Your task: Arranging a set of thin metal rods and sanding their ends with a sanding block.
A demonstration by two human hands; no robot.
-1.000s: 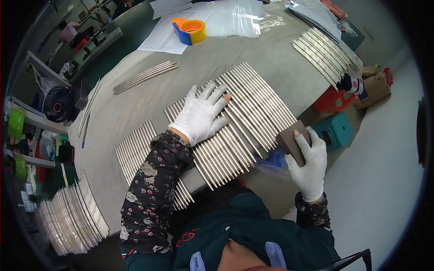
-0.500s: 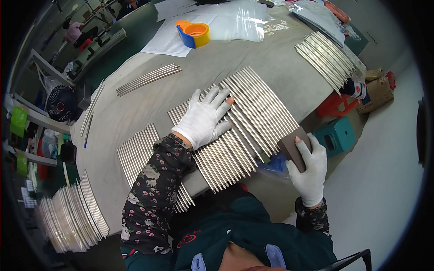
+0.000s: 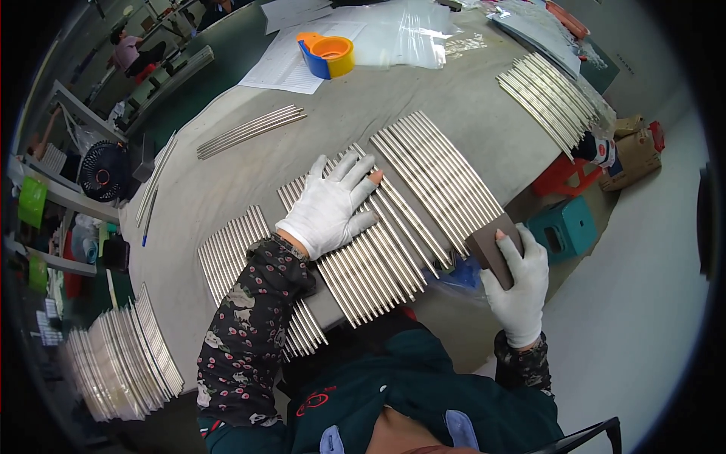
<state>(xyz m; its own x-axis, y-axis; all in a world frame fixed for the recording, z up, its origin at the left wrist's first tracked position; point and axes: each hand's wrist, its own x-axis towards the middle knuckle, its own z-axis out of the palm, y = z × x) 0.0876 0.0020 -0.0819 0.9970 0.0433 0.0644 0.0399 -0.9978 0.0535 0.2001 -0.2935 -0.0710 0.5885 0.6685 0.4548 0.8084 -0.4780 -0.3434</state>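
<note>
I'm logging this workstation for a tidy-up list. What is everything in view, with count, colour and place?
metal rods: many, silvery, laid in side-by-side rows across the table
table: one, grey top, centre
tape dispenser: one, orange, blue and yellow, far side on white paper sheets
plastic bags: clear pile, far side
fan: one, black, left of the table
stools: one teal, one red behind it, on the floor at right
cardboard box: one, brown, far right
brown block: one, at the table's near edge
left hand: white glove, flat on the rods
right hand: white glove, gripping the brown block
</note>
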